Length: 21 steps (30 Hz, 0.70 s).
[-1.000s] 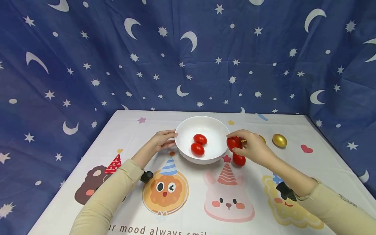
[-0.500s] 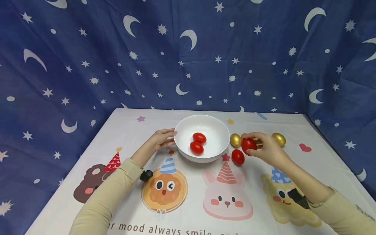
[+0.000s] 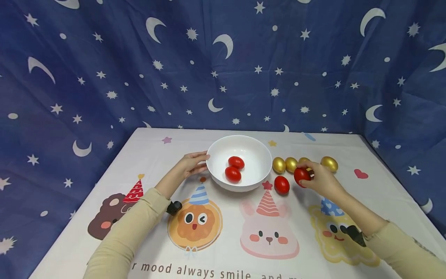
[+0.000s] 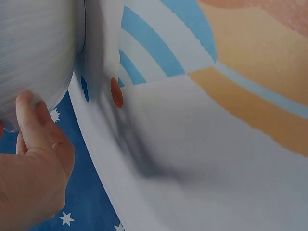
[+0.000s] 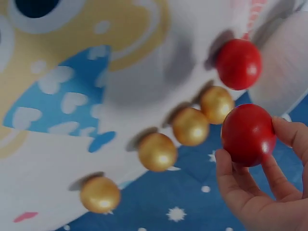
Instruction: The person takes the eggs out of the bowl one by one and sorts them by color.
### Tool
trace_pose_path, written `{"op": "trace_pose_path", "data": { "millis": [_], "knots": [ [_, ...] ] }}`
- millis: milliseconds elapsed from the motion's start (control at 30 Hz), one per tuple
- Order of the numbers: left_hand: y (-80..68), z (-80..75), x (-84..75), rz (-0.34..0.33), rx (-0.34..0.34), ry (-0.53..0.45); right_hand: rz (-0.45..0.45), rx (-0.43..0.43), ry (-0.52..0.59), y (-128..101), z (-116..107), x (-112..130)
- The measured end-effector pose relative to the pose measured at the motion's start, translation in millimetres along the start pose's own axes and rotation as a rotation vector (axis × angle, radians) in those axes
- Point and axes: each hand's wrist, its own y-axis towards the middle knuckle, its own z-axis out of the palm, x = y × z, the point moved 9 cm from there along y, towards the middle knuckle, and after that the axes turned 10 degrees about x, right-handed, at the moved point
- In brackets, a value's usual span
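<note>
Right wrist view shows the right hand [image 5: 269,192] pinching a red egg [image 5: 248,134] between thumb and curled fingers [image 5: 288,132], held just above the desk [image 3: 146,155], near a second red egg [image 3: 281,184] and a row of four gold eggs [image 3: 290,164]. The left hand [image 3: 191,165] rests open-fingered against the white bowl [image 3: 258,145], which holds two red eggs [image 3: 235,169]. Half a second ago the held egg was nearer the bowl; it has moved rightward, uncovering more gold eggs.
</note>
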Motion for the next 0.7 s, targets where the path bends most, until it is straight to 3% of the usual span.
{"op": "trace_pose_path", "data": {
  "millis": [367,700],
  "knots": [
    [0.1,0.0,-1.3,-0.006,0.009,-0.017,0.01,0.029,-0.071,13.7,12.8,-21.8],
    [1.1,2.8,-1.6,-0.006,0.025,-0.016,0.053,0.106,-0.046,18.3,26.0,-33.3]
  ]
}}
